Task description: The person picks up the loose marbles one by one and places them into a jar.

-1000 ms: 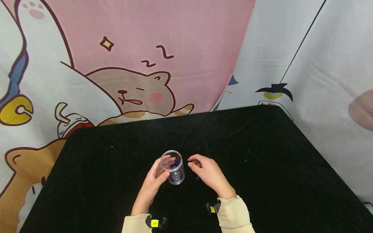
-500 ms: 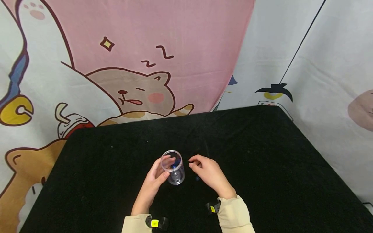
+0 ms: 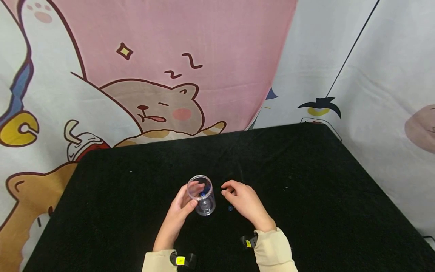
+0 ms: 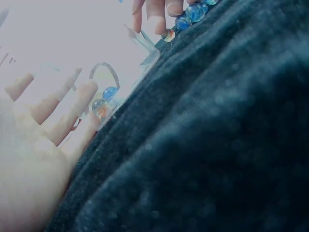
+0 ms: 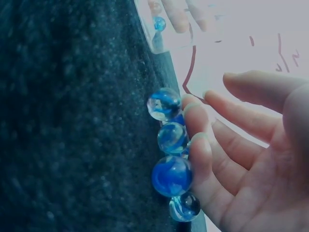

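A cartoon backdrop (image 3: pixel 153 75) of a sleeping bear on pink hangs behind the black velvet table (image 3: pixel 306 196), which fills the lower part of the head view. Taking the clear plastic cup (image 3: pixel 202 196) as the landmark: it stands upright on the table's near middle, mouth up, with a few blue glass marbles showing through its wall.

The left hand (image 3: pixel 180 211) is on the cup's left and near side, thumb and fingers curled round its wall, grasping it. The left wrist view shows those fingers (image 4: pixel 72 108) against the clear wall, with marbles in the cup (image 4: pixel 104 104) just beyond them.

The right hand (image 3: pixel 244 202) lies just right of the cup, apart from it, palm down and fingers loosely bent, gripping nothing. Its fingertips (image 5: pixel 195 130) rest against a short row of loose blue marbles (image 5: pixel 169 150) on the velvet, four in line, touching one another. The row lies between the cup and the right hand, on the hand's cup-facing side. From the head camera only one of them is plain, a small blue dot (image 3: pixel 230 207) just beside the fingers. Beige sleeves (image 3: pixel 272 251) cover both forearms, each with a black wrist strap (image 3: pixel 181 260).
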A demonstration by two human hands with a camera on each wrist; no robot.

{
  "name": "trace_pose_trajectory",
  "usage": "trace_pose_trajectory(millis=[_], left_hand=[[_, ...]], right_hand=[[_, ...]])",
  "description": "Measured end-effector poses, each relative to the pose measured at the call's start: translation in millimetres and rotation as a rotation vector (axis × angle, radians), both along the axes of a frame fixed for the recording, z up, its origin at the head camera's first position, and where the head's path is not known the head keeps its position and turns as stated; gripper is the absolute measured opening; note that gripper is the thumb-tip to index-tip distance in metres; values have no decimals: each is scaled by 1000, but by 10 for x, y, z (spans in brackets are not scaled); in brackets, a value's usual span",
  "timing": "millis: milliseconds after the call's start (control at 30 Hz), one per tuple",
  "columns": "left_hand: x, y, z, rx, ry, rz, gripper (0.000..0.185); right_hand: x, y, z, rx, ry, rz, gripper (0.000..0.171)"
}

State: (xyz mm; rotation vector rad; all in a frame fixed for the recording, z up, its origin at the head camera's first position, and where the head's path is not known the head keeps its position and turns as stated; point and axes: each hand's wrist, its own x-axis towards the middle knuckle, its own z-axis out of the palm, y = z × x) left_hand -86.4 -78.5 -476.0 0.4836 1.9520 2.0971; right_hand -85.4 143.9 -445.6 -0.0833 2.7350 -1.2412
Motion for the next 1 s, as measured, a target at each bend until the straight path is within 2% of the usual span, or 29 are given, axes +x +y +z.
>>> trace_pose_trajectory(millis=[267, 1000], left_hand=[[2, -6, -15, 3, 8, 0, 45], [4, 0, 15, 7, 0, 1, 45]], right_hand=[[-3, 15, -3, 1, 18, -26, 18], [-10, 22, -26, 12, -7, -35, 18]])
